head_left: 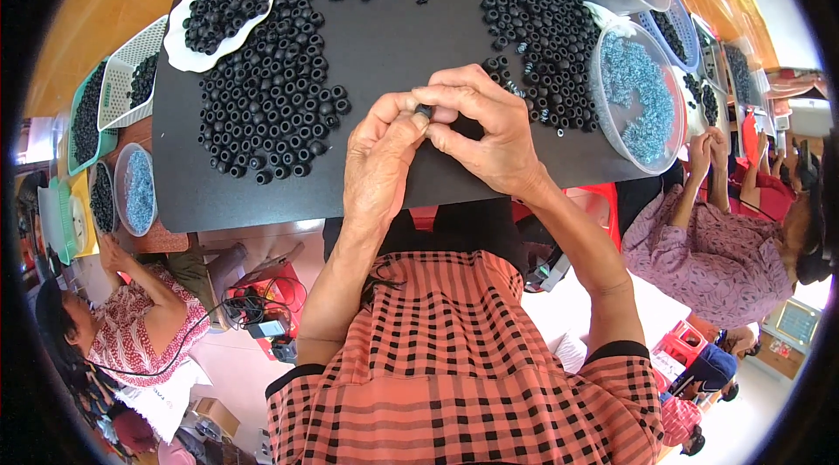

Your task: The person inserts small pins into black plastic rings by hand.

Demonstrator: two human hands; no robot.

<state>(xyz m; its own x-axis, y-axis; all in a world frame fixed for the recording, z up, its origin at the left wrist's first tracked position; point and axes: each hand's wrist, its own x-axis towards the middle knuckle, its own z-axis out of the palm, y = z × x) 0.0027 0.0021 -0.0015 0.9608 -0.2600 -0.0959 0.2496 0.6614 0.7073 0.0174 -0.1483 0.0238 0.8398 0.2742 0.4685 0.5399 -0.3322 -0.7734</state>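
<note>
Centrally, a small black ring (423, 109) is pinched between the fingertips of the left hand (380, 155) and the right hand (485, 128), held just above the black worktop (384, 37). Loose black rings (271, 107) are heaped nearer the left hand.

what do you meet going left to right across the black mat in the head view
white tray of black rings → big pile of black rings → left hand → right hand → clear tub of blue pieces
</note>
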